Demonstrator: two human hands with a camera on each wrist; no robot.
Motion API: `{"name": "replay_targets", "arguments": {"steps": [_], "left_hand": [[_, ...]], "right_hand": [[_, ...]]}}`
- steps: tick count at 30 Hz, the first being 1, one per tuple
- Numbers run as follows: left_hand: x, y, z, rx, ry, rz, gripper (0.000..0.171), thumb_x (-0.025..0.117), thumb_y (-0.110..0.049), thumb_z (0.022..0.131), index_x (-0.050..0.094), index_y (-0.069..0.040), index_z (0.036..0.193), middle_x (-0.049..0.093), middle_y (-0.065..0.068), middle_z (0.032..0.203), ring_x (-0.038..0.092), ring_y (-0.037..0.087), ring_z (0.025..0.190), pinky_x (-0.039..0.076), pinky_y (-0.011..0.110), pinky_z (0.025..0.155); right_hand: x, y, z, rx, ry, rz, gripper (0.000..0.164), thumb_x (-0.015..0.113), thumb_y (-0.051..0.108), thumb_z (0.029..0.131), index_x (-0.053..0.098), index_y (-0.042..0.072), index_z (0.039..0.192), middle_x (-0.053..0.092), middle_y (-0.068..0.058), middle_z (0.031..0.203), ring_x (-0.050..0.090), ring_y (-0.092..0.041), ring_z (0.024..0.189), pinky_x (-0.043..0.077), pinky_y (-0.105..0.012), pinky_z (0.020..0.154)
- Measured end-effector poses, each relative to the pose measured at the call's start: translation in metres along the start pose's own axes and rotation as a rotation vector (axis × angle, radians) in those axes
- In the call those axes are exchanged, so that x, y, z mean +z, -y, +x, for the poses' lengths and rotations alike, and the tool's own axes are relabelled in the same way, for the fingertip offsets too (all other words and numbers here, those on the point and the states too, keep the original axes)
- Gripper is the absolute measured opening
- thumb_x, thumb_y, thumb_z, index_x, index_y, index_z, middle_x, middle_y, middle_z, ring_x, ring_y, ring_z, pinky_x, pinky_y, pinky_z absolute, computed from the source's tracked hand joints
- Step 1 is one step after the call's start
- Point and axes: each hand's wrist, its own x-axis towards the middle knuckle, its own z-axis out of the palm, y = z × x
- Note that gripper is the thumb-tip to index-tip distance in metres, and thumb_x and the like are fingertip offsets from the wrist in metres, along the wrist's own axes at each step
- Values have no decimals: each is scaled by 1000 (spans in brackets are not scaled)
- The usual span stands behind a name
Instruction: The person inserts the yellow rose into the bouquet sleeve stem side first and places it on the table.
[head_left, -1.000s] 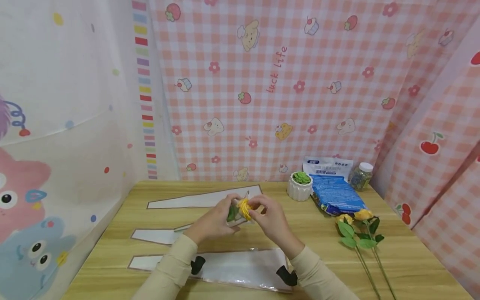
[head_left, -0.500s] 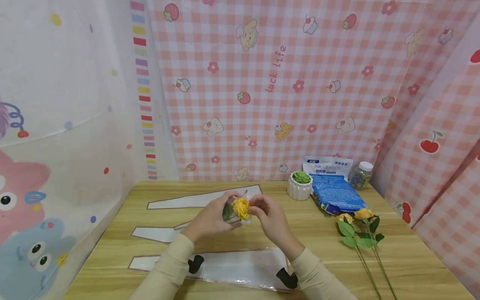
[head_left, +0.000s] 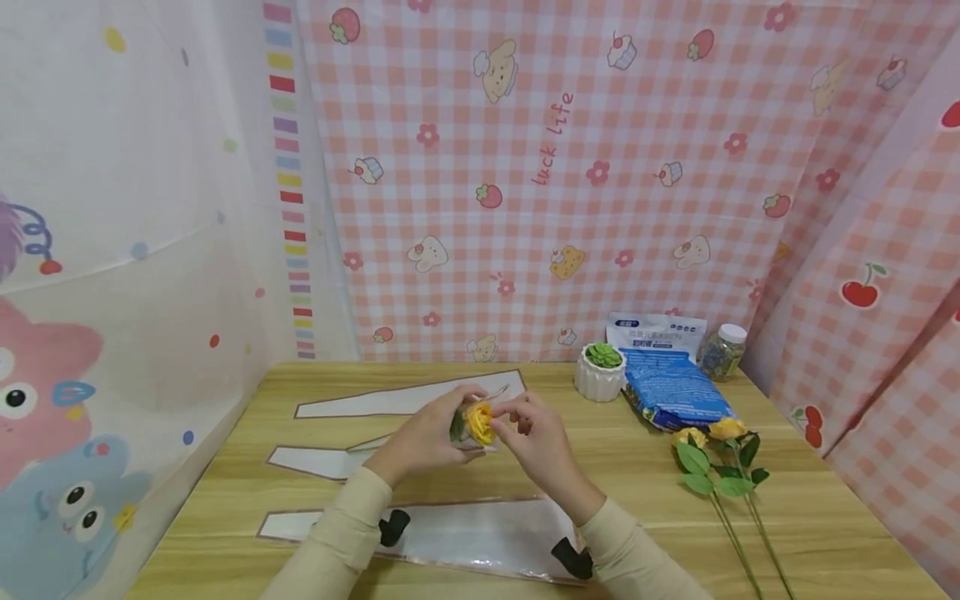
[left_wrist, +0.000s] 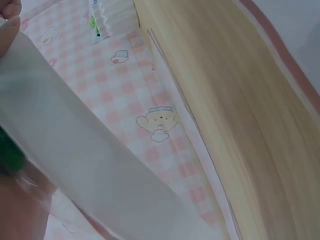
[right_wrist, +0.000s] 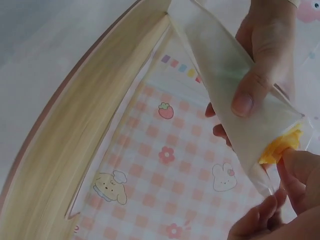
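My left hand [head_left: 430,432] grips a tapered white-and-clear flower sleeve [right_wrist: 220,60]; in the right wrist view its thumb lies across the sleeve's upper part. Inside is a yellow artificial rose [head_left: 479,423], its bloom showing at the wide opening. Green leaves [left_wrist: 10,155] appear beside the sleeve in the left wrist view, and most of the stem is hidden. Thumb and fingertips of my right hand [head_left: 535,435] pinch the bloom's petals at the opening. Both hands are above the middle of the wooden table [head_left: 637,533].
Flat sleeves [head_left: 480,533] lie at front, with others [head_left: 405,401] behind. Two yellow roses [head_left: 727,429] rest at right. Farther back stand a potted succulent [head_left: 600,375], a blue-and-white bag [head_left: 671,383] and a lidded jar [head_left: 723,354]. Black bands [head_left: 572,557] are near both forearms.
The yellow bloom has turned and shifted slightly left within the sleeve. My right fingers have moved slightly left with it, while the left hand keeps its grip.
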Motion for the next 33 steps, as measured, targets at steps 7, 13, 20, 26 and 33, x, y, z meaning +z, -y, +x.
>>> {"name": "replay_targets", "arguments": {"steps": [7,13,20,26,33], "left_hand": [[-1,-4,2,7,3,35,81,92,-16,75,44,-18,141,63,4,122,62,18,108,55,40,92],[0,-8,6,17,2,33,79,92,-15,74,47,-17,138,63,3,121,63,17,107,55,38,91],[-1,-9,7,2,-7,44,81,92,-13,73,47,-16,140,64,5,122,64,19,109,55,38,93],[-2,-9,6,-34,23,42,88,92,-13,72,41,-15,144,64,9,124,64,22,108,54,43,94],[-3,-8,3,-18,35,46,90,92,-14,74,38,-14,146,64,8,125,64,24,110,53,46,96]], "right_hand": [[9,-3,1,-14,-48,-25,8,83,5,83,78,8,88,41,-5,91,43,-20,81,39,-27,70],[13,-1,4,43,-41,6,9,83,5,83,79,9,90,43,-10,109,45,-24,99,45,-40,76],[8,-4,6,102,39,88,7,74,6,91,79,8,97,53,-14,119,53,-28,105,55,-38,76],[-3,-13,11,-61,102,-46,23,69,-6,91,75,7,109,68,-7,104,61,-16,83,53,-25,70],[-8,-20,12,-201,119,-128,26,73,-13,84,74,1,106,72,-10,99,62,-16,78,55,-27,67]]}}
